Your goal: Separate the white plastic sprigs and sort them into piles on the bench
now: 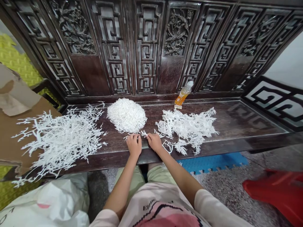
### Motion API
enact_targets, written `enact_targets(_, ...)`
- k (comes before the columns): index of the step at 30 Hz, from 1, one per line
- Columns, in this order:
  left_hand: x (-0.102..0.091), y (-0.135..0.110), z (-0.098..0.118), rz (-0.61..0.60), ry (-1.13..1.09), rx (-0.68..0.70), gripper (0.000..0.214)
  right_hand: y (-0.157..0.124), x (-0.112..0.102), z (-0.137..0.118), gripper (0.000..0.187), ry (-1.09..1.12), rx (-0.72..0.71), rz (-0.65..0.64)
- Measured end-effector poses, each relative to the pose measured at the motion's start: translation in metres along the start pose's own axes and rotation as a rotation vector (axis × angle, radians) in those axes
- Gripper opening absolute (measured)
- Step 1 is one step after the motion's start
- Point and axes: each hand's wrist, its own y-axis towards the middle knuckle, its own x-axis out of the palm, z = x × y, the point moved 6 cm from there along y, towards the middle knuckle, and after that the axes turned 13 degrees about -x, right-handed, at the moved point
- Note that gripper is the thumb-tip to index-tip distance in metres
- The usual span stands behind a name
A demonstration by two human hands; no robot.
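My right hand (154, 142) pinches a small white branched plastic sprig (144, 133) close above the bench seat. Beside it on the left, my left hand (134, 145) has its fingers curled down near the bench; whatever they may hold is hidden. Just beyond both hands rises a rounded heap of small white pieces (127, 115). To the right lies a loose pile of white plastic branches with tufted ends (187, 126). A larger tangle of bare-looking white branches (63, 135) spreads out at the left.
The dark wooden bench (239, 119) has a carved back. A bottle of orange drink (183, 94) stands against it. Cardboard (14, 126) lies under the left tangle, a white bag (52, 201) below. A blue foam mat (215, 163) and a red plastic object (274, 192) are at right.
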Motion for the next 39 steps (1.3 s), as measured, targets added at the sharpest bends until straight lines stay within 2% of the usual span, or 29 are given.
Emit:
enact_targets(3, 0.009, -0.003, 0.007, -0.162, 0.007, 0.117, 0.022, 0.000, -0.001, -0.003, 0.028, 0.048, -0.056, -0.013)
enact_targets(6, 0.014, -0.002, 0.005, -0.206, 0.005, 0.112, 0.023, 0.000, 0.000, -0.005, 0.024, 0.068, -0.093, -0.040)
enact_targets(14, 0.018, 0.000, -0.001, -0.228, -0.057, 0.116, 0.019, 0.000, 0.003, -0.004, 0.024, 0.079, -0.082, -0.027)
enact_targets(17, 0.014, 0.002, -0.003, -0.188, -0.139, 0.079, 0.016, 0.000, 0.003, -0.004, 0.022, 0.062, -0.087, -0.036)
enact_targets(21, 0.008, 0.002, -0.002, -0.136, -0.196, 0.065, 0.025, 0.000, 0.002, -0.006, 0.018, 0.051, -0.101, -0.051)
enact_targets(25, 0.011, 0.002, -0.002, -0.170, -0.152, 0.057, 0.021, 0.000, 0.001, -0.008, 0.019, 0.087, -0.122, -0.043)
enact_targets(32, 0.017, 0.003, -0.004, -0.246, -0.136, 0.054, 0.028, -0.001, 0.001, -0.007, 0.019, 0.028, -0.113, -0.007)
enact_targets(39, 0.015, 0.005, -0.006, -0.217, -0.187, 0.008, 0.021, -0.001, 0.000, -0.010, 0.022, -0.007, -0.147, -0.012)
